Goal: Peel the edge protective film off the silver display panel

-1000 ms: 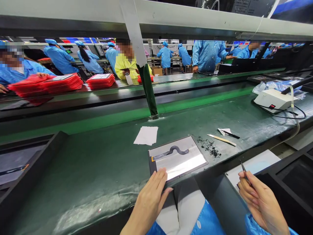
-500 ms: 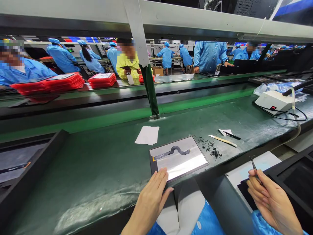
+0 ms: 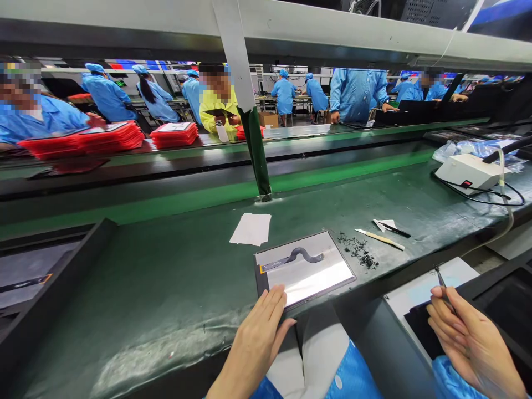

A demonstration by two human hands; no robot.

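A flat display panel with a silvery back lies near the front edge of the green bench, a dark curved flex cable across its back. My left hand rests on the panel's near left corner, fingers stretched out. Off the bench edge at the right, my right hand is closed around metal tweezers, their tips pointing up and away; a tiny dark bit seems to be at the tips. Right of the panel are a heap of small black scraps, a pale stick-like tool and a black pen-like tool.
White paper sheets lie behind the panel. A black tray holding another panel stands at left. At right are a white device with cables and black trays. A post rises mid-bench. Co-workers sit beyond.
My right hand has shifted slightly right with the tweezers. My left hand and the panel stay in place. A co-worker's hand at far left now shows above the red stack.
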